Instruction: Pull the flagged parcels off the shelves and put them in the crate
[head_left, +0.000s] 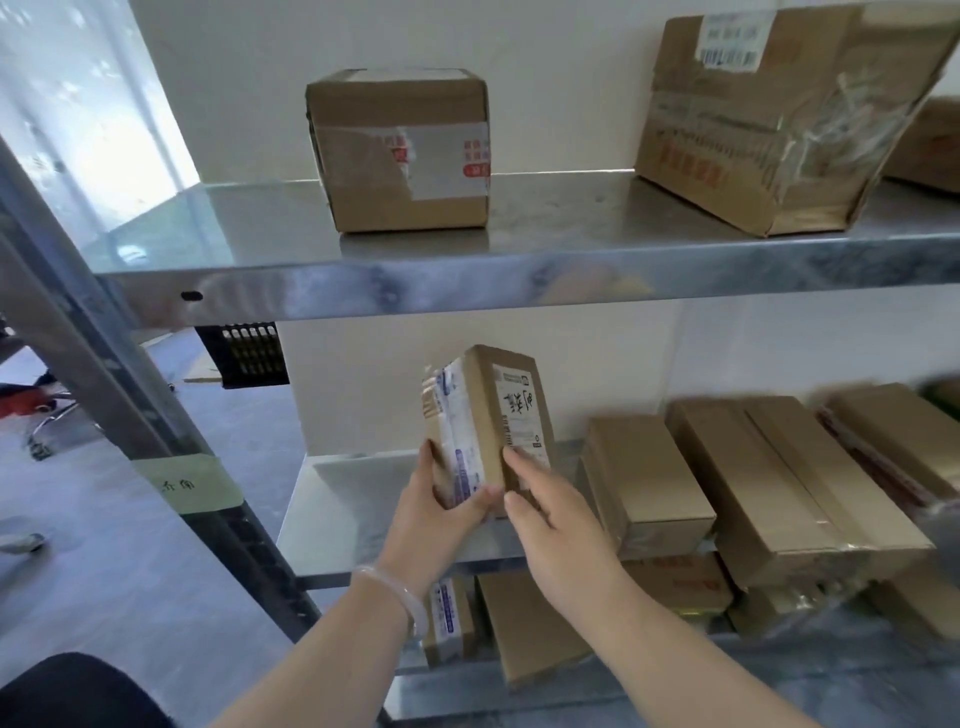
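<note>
At the far left stands the grey metal post (104, 364) of the rack, and a green paper label (189, 483) with handwriting is stuck on it. Behind the post, on the floor, part of a black slotted crate (249, 353) shows under the upper shelf (519, 291). On this upper shelf sits a cube-shaped carton (405, 156) with grey tape around it.

Below it, my left hand (441, 514), with a pale bracelet (389, 587) on the wrist, grips the lower end of the parcel (488, 415). The thumb lies across the taped face and the fingers go behind. The parcel stands upright over the bare left part of the middle shelf (353, 509), well apart from the crate. Its white address label faces right. Whether its lower end touches the shelf I cannot tell, because my hands cover it.

My right hand (550, 530) holds the same parcel from the right. The forefinger presses on the label side and the thumb is at the bottom corner.

Just beside my right hand, flat brown boxes (795, 483) lie close together on the middle shelf. More boxes (530, 629) lie on the shelf below. At the upper right a large worn carton (769, 119) with a barcode sticker stands tilted on the upper shelf.
</note>
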